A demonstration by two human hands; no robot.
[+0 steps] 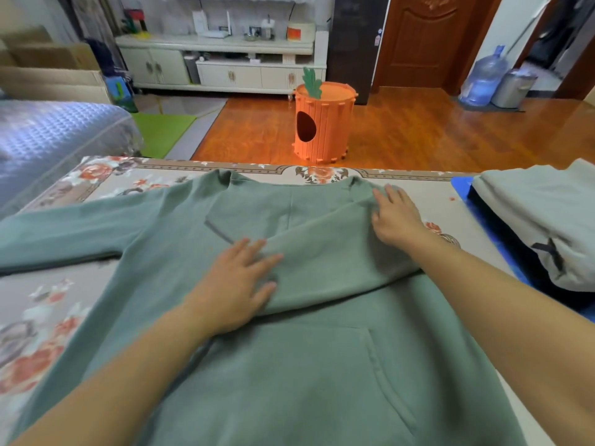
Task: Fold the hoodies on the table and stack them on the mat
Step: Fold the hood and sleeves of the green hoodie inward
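Green hoodie (pixel 322 365) lies flat, front up, across the floral-covered table (pixel 48 317), filling the centre and lower frame; its right sleeve is folded across the chest. No brand or legible writing on it. Left hand (pixel 235 284) rests palm-down on the folded sleeve, fingers spread, gripping nothing. Right hand (pixel 396 217) presses flat near the right shoulder, fingers extended. At right, folded pale hoodies (pixel 541 217) bearing a dark cross mark sit stacked on the blue mat (pixel 460 185).
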